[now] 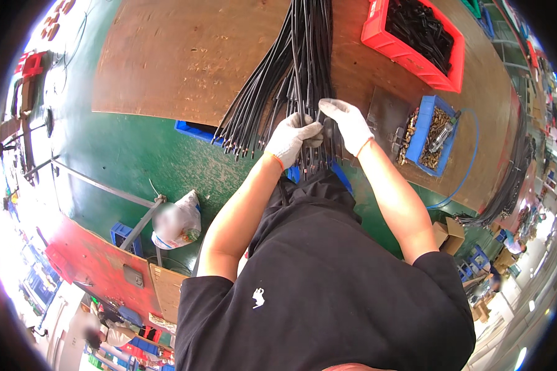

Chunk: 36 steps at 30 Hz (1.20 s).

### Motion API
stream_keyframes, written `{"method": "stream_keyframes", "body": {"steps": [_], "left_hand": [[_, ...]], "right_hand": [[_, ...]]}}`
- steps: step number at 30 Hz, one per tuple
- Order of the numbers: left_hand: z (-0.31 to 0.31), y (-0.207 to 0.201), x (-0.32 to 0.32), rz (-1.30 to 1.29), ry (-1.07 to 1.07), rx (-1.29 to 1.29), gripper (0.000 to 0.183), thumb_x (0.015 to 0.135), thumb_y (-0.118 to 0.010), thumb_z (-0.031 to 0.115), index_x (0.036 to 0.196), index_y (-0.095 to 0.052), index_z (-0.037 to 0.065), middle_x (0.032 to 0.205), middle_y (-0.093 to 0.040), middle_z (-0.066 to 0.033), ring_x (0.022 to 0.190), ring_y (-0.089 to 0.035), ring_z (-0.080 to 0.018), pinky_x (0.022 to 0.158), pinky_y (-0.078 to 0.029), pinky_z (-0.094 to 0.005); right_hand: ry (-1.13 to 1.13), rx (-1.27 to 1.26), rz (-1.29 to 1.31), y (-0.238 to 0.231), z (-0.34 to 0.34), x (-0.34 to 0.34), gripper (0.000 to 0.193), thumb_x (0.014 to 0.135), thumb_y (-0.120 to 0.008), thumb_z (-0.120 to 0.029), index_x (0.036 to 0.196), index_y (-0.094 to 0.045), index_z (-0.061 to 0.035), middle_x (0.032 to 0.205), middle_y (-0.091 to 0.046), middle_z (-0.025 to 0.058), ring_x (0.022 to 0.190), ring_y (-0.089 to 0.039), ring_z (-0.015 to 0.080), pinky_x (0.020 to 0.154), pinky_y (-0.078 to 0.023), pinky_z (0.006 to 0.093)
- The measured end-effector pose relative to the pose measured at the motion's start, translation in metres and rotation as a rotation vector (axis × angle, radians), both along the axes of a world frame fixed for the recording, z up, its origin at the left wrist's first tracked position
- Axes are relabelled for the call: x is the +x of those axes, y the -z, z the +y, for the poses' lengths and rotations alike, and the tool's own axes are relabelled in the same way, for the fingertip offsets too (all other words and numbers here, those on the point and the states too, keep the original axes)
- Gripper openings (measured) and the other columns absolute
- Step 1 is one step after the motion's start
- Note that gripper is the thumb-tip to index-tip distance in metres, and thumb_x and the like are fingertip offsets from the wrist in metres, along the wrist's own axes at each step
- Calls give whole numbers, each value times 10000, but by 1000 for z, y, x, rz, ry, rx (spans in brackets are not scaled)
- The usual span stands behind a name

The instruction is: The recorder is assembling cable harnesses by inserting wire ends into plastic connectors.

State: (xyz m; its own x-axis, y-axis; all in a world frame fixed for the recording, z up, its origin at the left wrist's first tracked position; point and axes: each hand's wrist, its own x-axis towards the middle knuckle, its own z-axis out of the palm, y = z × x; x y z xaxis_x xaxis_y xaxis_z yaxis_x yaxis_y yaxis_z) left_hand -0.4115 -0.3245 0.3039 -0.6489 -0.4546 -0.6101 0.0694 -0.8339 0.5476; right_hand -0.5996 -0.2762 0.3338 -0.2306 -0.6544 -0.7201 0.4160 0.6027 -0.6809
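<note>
A thick bundle of black cables (303, 55) hangs over the near table edge, their metal-tipped ends fanned out. My left hand (293, 141), in a pale work glove, is closed round a black cable at the middle of the bundle. Just to its right, my right hand (349, 125), gloved too, has its fingers curled in and the tips against the bundle's right side. What those fingertips pinch is too small and hidden to make out. The two hands are close together, almost touching.
On the brown table (167, 62) stand a red crate (408, 60) of black parts and a blue tray (422, 133) of small brass-coloured fittings with a metal tool, its blue hose (476, 145) curving nearby. A white sack (179, 222) sits left over the green floor. Other people are far off.
</note>
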Motion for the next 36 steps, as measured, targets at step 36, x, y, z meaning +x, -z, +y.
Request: {"method": "stream_keyframes", "body": {"steps": [36], "left_hand": [[-2,-55,-58,-32,-41,-289,210,1096,-625,240,1148,-704,53,915,-695,-3,705,-610,-68,656,-546,-261]], "right_hand": [[-547,-73,575,-75,114,-34,461,877,-787,-266,1264,-740,-20,1187,-766,188,1091,-745,277,988,-562,381]]}}
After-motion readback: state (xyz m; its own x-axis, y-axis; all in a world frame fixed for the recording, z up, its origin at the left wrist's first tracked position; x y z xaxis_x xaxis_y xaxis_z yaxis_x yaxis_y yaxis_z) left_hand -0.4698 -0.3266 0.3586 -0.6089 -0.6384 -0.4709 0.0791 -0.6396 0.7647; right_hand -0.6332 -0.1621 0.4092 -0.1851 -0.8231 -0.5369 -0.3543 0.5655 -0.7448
